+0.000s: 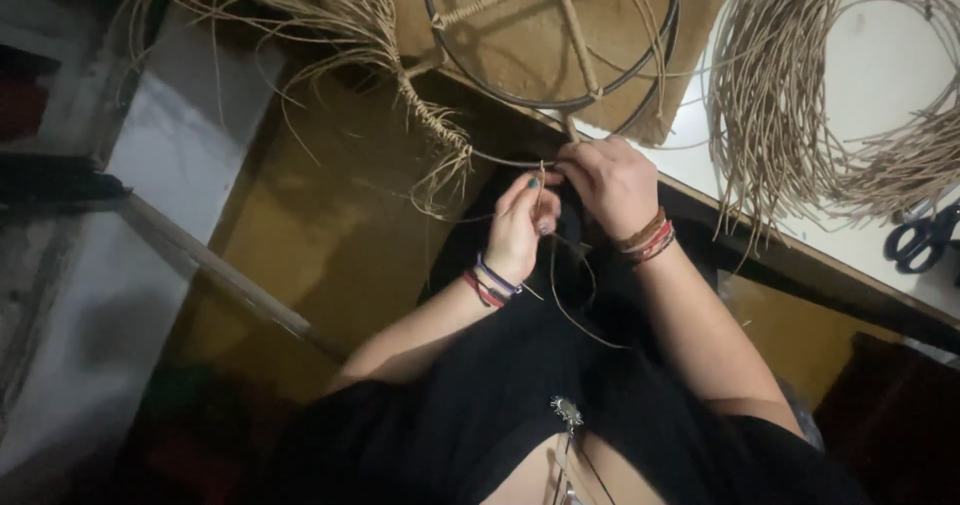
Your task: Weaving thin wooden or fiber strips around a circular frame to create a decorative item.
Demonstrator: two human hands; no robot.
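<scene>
Pinching strand [541, 187], ring frame [556, 35] cropped

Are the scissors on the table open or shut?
Cannot tell. Only the black handles of the scissors show beside the fibre bundle; the blades run out of frame.

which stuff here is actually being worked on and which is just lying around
In use:
left hand pinching a cord strand
right hand at the metal ring frame
knotted fringe on the ring

Lying about:
cord bundle on the white table
scissors
</scene>
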